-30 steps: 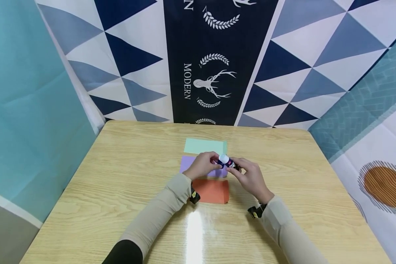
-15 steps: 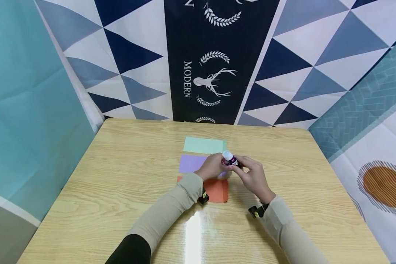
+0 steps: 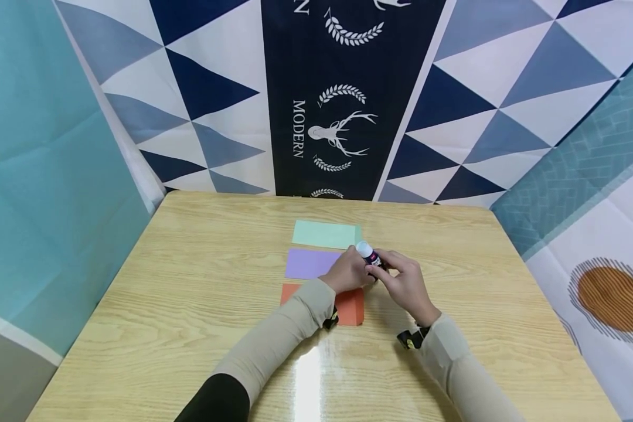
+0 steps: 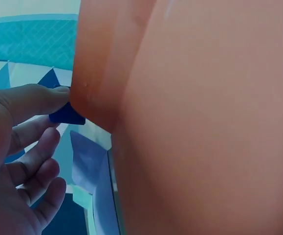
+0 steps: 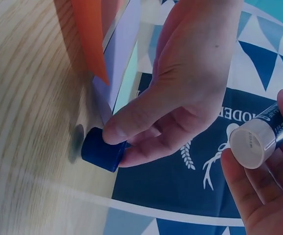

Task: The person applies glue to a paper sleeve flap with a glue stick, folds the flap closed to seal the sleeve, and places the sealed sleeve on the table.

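My right hand (image 3: 403, 281) holds a glue stick (image 3: 369, 254) with a dark printed label and a white end, pinched between thumb and fingers. The right wrist view shows that white end facing the camera. My left hand (image 3: 349, 272) reaches across the papers and pinches a dark blue cap (image 5: 102, 151) between thumb and forefinger, low over the table beside their right ends. Under the left hand and forearm lies an orange paper (image 3: 350, 308) with a creased flap at its right end. Behind it is a purple paper (image 3: 308, 264), partly covered by the hand.
A mint green paper (image 3: 324, 233) with a folded right end lies farthest back in the row. The light wooden table (image 3: 200, 269) ends at a patterned cloth backdrop (image 3: 221, 105). Dark devices are strapped at both wrists.
My left hand has moved right, away from the glue stick's side and down toward the table, taking the blue cap along. The right hand with the glue stick has shifted only slightly.
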Tool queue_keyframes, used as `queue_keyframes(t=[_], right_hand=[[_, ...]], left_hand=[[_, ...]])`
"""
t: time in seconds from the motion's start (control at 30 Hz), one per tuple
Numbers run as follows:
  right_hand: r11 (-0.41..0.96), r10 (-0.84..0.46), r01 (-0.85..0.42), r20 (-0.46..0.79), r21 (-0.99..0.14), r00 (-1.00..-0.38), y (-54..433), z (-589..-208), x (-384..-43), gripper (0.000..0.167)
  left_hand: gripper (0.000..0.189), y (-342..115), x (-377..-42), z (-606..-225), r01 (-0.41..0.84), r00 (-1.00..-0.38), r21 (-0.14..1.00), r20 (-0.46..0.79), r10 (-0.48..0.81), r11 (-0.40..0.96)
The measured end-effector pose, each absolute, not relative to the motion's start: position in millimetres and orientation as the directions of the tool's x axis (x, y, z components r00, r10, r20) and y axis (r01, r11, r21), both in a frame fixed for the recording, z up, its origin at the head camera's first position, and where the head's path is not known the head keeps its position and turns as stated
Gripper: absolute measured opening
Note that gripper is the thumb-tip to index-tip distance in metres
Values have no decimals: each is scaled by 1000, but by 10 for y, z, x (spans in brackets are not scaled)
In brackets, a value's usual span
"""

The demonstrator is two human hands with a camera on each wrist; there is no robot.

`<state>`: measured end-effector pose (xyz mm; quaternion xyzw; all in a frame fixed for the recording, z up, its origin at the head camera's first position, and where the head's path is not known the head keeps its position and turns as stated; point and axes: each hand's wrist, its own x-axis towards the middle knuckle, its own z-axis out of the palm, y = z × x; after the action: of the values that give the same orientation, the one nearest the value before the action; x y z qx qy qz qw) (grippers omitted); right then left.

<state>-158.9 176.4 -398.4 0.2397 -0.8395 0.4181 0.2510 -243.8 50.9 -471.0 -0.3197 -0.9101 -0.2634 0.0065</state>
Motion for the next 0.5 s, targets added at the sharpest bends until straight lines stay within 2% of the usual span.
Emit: queue_keyframes(t=[0.1,0.2,0.3,0.5], right_hand=[[543,-189,-602,614,-585,-766,1776,-4018,-1602,28],[557,-179,-583,600,-592,-780,1825,-4131,-1657,29],[565,-172,-573,595,-594,-786,1890,-4253,-1721,31],[547,-176,-586,602,-598,-779,1955,-4304,-1755,34]], left_hand=[[40,536,-2431,-4725,525,-821,575,145,553,628],[42,558,-2431,-4747,464,-841,659,118,528,592],[40,579,-2428,-4758,458,-839,680,119,531,572],[36,608,-2404,-4761,500,-823,650,152,547,572]])
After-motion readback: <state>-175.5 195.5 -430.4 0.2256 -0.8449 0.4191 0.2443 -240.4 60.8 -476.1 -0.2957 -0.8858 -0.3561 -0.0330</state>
